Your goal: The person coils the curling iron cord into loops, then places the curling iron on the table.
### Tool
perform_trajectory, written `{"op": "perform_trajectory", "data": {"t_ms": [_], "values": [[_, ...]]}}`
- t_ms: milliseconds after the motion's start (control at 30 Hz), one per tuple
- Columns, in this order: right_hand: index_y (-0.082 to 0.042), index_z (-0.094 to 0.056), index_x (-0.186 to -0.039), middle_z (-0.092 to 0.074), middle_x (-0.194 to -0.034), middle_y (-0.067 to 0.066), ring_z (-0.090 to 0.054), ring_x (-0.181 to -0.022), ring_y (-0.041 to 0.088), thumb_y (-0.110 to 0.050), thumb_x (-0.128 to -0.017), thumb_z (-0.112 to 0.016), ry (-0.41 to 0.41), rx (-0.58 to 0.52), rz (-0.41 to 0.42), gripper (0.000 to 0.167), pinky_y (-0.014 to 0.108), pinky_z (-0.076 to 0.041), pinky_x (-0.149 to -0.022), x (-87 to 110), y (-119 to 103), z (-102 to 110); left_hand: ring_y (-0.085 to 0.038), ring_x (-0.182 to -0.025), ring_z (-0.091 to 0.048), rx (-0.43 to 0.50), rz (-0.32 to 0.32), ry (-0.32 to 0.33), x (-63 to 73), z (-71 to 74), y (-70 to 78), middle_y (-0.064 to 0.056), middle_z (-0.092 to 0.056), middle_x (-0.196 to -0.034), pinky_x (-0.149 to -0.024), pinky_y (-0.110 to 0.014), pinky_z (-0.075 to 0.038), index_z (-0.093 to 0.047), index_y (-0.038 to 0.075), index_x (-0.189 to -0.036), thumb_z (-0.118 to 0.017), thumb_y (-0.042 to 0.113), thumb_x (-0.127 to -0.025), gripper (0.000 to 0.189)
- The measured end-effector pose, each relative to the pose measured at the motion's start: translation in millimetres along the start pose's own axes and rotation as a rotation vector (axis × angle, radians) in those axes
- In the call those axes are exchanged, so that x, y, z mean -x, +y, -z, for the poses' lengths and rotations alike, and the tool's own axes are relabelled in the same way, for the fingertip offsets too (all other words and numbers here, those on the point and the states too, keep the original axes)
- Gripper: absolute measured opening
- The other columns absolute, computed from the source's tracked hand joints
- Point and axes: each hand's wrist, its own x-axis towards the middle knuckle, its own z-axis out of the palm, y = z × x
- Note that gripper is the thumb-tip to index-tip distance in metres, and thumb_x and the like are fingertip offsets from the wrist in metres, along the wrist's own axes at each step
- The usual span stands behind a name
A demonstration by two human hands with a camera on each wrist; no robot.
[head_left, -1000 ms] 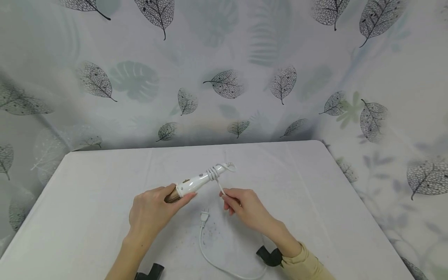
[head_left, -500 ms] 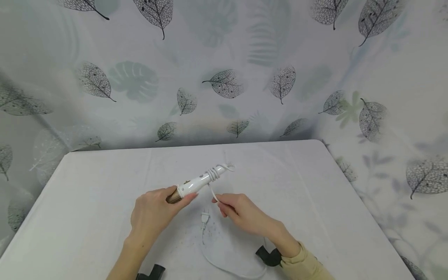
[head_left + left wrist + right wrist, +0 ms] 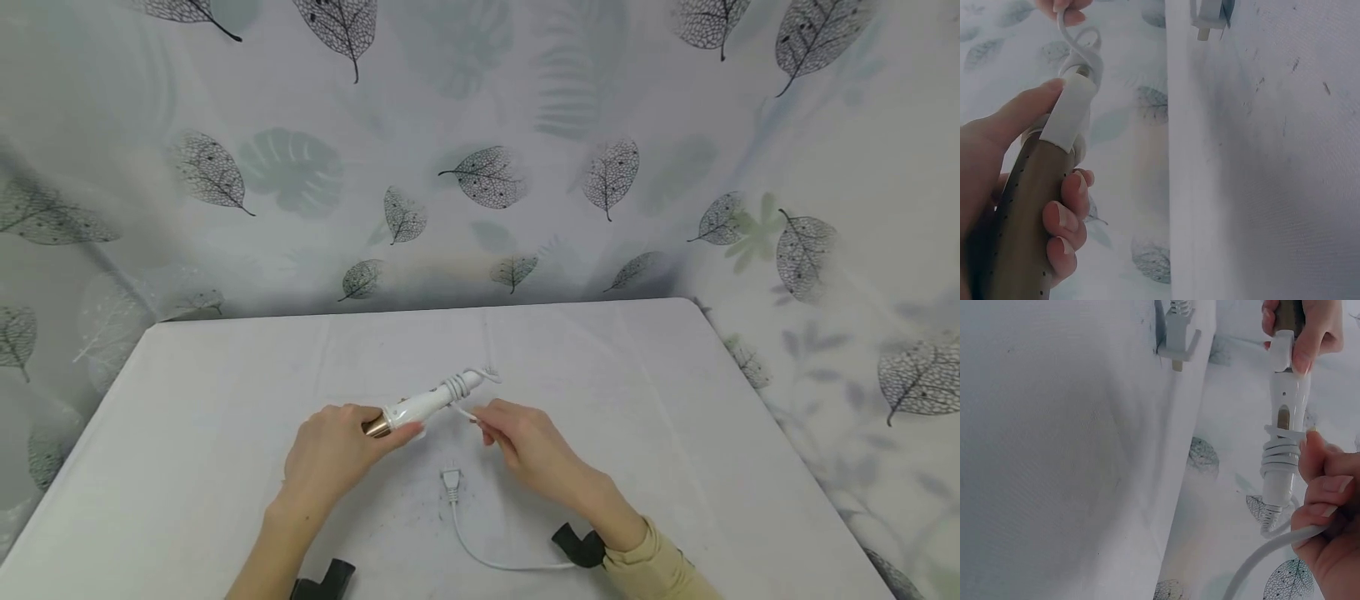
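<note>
My left hand (image 3: 330,454) grips the brown-gold barrel (image 3: 1029,212) of a hair curling iron (image 3: 418,407), thumb reaching along to the white handle. The handle points up and to the right in the head view. Several turns of white power cord (image 3: 1280,456) are wound round the handle's end. Just right of it, my right hand (image 3: 536,446) pinches the cord close to those turns, thumb against forefinger. In the right wrist view, a further length of cord (image 3: 1260,556) runs out from under the curled fingers. The two-pin plug (image 3: 451,481) lies on the table between my hands.
A white cloth covers the table (image 3: 225,358), with small dark specks near the plug. Loose cord (image 3: 502,567) curves from the plug toward my right wrist. Black wrist mounts (image 3: 581,546) sit on both forearms. Leaf-printed curtains (image 3: 487,175) stand behind and beside the table.
My right hand moved left beneath the handle, then back right, carrying the pinched cord. The curling iron's handle end has dipped slightly. The plug has shifted a little right and down.
</note>
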Motion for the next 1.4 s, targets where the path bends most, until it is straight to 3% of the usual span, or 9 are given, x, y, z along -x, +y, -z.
{"op": "perform_trajectory", "data": {"t_ms": [267,400,533,667,1000,1400], "values": [[-0.008,-0.070,-0.099,-0.057,-0.077,-0.005,-0.048,-0.067,0.006,0.015,-0.085,-0.067,0.098,0.100,0.040,0.027,0.017,-0.041,-0.060,-0.1,6.8,-1.1,-0.008,-0.048,-0.034,-0.002,-0.038,0.001,1.4,-4.1,-2.9,0.009,-0.037,-0.052,-0.046,-0.026,-0.026,-0.054,0.023,-0.058,-0.071,0.072,-0.075,0.055],[-0.008,-0.072,-0.099,-0.058,-0.078,-0.005,-0.049,-0.068,0.006,0.019,-0.080,-0.065,0.110,0.122,0.064,0.033,0.017,-0.041,-0.061,0.7,7.8,-0.7,-0.008,-0.050,-0.037,-0.004,-0.050,-0.045,2.2,-3.5,-2.0,0.008,-0.040,-0.054,-0.047,-0.026,-0.028,-0.056,0.024,-0.061,-0.069,0.073,-0.076,0.054],[-0.008,-0.073,-0.099,-0.058,-0.079,-0.004,-0.049,-0.070,0.007,0.014,-0.081,-0.071,0.116,0.139,0.069,0.028,0.018,-0.043,-0.063,1.6,7.5,1.8,-0.005,-0.051,-0.031,-0.035,-0.125,-0.069,2.3,-3.4,-3.2,0.011,-0.032,-0.054,-0.048,-0.023,-0.025,-0.047,0.025,-0.058,-0.069,0.071,-0.078,0.055],[-0.009,-0.074,-0.097,-0.058,-0.080,-0.004,-0.050,-0.070,0.007,0.008,-0.081,-0.076,0.129,0.110,0.061,0.024,0.018,-0.045,-0.064,1.7,7.2,5.2,-0.002,-0.050,-0.025,-0.057,-0.182,-0.067,2.8,-3.0,-4.4,0.014,-0.024,-0.054,-0.047,-0.021,-0.021,-0.037,0.025,-0.056,-0.071,0.068,-0.078,0.059],[-0.008,-0.075,-0.091,-0.060,-0.081,-0.002,-0.048,-0.070,0.008,-0.007,-0.082,-0.078,0.181,0.077,0.115,0.010,0.015,-0.043,-0.063,0.9,13.5,3.5,-0.001,-0.050,-0.026,-0.097,-0.260,-0.103,2.6,-4.4,-3.7,0.015,-0.024,-0.054,-0.048,-0.021,-0.022,-0.037,0.026,-0.056,-0.072,0.067,-0.078,0.058],[-0.010,-0.074,-0.088,-0.058,-0.086,-0.003,-0.052,-0.072,0.005,-0.010,-0.081,-0.079,0.136,-0.036,0.102,0.009,0.012,-0.044,-0.065,1.6,13.6,3.7,0.001,-0.052,-0.018,-0.165,-0.452,-0.082,2.9,-5.7,-5.5,0.015,-0.019,-0.057,-0.050,-0.018,-0.016,-0.033,0.025,-0.058,-0.073,0.064,-0.079,0.060]]}}
